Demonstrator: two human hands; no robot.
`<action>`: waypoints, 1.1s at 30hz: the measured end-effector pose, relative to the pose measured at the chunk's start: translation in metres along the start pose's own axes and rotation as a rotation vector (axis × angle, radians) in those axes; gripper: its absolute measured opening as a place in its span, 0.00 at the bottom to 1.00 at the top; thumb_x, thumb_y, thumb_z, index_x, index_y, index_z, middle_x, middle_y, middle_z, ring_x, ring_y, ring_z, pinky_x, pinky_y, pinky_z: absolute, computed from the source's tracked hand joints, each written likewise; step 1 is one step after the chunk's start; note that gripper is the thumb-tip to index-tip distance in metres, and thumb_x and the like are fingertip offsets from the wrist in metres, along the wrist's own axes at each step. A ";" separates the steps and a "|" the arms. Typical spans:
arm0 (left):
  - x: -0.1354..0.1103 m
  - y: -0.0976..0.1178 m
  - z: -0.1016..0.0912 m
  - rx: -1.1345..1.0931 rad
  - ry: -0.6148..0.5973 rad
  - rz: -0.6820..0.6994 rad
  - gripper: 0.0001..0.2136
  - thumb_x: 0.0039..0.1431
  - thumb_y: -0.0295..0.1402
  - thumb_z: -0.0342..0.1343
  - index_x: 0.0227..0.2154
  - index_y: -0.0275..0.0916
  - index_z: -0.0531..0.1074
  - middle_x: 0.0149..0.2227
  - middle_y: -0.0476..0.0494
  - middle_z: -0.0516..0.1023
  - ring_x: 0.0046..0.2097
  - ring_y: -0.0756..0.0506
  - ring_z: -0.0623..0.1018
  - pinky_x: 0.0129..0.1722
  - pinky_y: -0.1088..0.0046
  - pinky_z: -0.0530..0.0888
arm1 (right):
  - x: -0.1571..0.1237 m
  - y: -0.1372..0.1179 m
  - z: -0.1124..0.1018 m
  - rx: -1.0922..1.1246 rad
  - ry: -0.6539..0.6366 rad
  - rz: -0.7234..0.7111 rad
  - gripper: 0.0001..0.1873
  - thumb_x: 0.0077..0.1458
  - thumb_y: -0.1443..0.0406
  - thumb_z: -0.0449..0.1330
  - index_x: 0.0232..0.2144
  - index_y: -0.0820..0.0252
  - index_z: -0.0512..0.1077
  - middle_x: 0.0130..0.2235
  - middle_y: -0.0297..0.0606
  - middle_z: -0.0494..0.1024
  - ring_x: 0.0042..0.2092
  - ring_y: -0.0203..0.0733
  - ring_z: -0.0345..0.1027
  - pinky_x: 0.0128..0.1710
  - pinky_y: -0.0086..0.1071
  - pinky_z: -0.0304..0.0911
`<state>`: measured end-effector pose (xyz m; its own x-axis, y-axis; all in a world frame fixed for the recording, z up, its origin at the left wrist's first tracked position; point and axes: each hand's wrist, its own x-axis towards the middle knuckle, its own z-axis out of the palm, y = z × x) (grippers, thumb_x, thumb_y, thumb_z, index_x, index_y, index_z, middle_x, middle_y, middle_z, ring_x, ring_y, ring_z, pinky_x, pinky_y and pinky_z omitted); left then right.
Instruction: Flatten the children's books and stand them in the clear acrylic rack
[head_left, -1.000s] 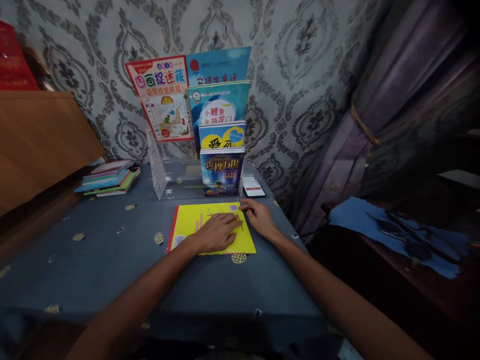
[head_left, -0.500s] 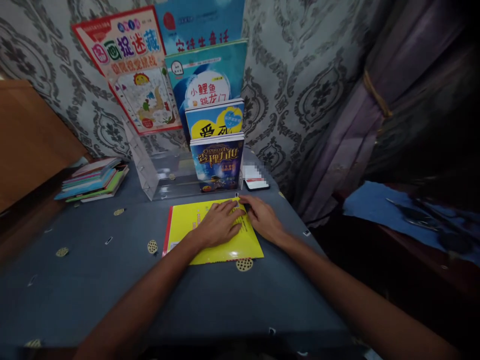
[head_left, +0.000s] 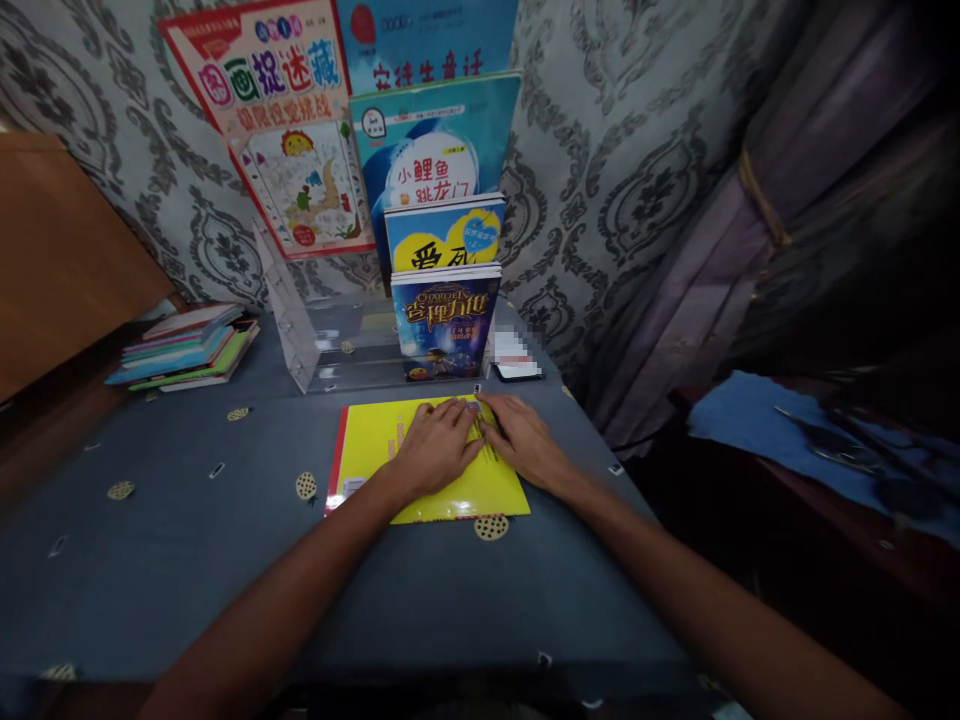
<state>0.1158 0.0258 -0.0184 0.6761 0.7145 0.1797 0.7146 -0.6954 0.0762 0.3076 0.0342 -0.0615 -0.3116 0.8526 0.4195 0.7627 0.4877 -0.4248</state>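
A yellow book (head_left: 442, 495) with a red spine on its left lies flat on the table, pale barcode label near its lower left. My left hand (head_left: 439, 440) rests palm down across its upper middle, fingers stretched toward the top right corner. At that book's right edge lies my right hand (head_left: 529, 440), fingers extended and thumb reaching over the cover. The two hands almost meet at the corner, and both are open. Beneath my fingers the corner of the cover is partly hidden.
Behind the book stands a clear acrylic rack (head_left: 292, 330) with several upright books, a dark blue one (head_left: 446, 320) in front. Left is a stack of thin books (head_left: 187, 350). A phone (head_left: 517, 355) lies right of the rack. Blue cloth (head_left: 750, 420) covers a lower surface at right.
My right thumb has come over the yellow book's cover, closer to my left hand. My left hand has barely shifted. The rack appears slightly farther right in view.
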 end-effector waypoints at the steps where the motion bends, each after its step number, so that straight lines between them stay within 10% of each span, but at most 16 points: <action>1: 0.000 0.001 0.000 0.011 0.001 -0.029 0.22 0.72 0.41 0.42 0.61 0.34 0.64 0.64 0.29 0.69 0.66 0.34 0.67 0.59 0.51 0.65 | 0.000 -0.001 0.000 -0.013 -0.008 -0.001 0.22 0.62 0.65 0.53 0.58 0.59 0.68 0.55 0.50 0.77 0.57 0.56 0.68 0.56 0.51 0.65; 24: -0.018 -0.029 0.000 -0.051 -0.058 -0.055 0.23 0.72 0.43 0.43 0.62 0.35 0.63 0.68 0.31 0.63 0.69 0.36 0.62 0.65 0.53 0.61 | 0.000 -0.003 0.000 -0.120 -0.048 -0.018 0.20 0.64 0.64 0.53 0.55 0.58 0.74 0.59 0.48 0.75 0.58 0.58 0.68 0.56 0.54 0.65; 33: -0.089 -0.040 -0.034 0.163 -0.093 -0.242 0.18 0.72 0.39 0.43 0.54 0.34 0.69 0.60 0.29 0.72 0.61 0.32 0.71 0.59 0.47 0.67 | 0.004 0.000 -0.002 -0.140 -0.078 -0.057 0.20 0.64 0.63 0.50 0.53 0.61 0.73 0.60 0.52 0.74 0.60 0.59 0.66 0.56 0.54 0.64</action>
<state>0.0209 -0.0122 -0.0041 0.4911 0.8670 0.0846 0.8711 -0.4882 -0.0534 0.3075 0.0373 -0.0576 -0.3961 0.8387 0.3736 0.8120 0.5100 -0.2839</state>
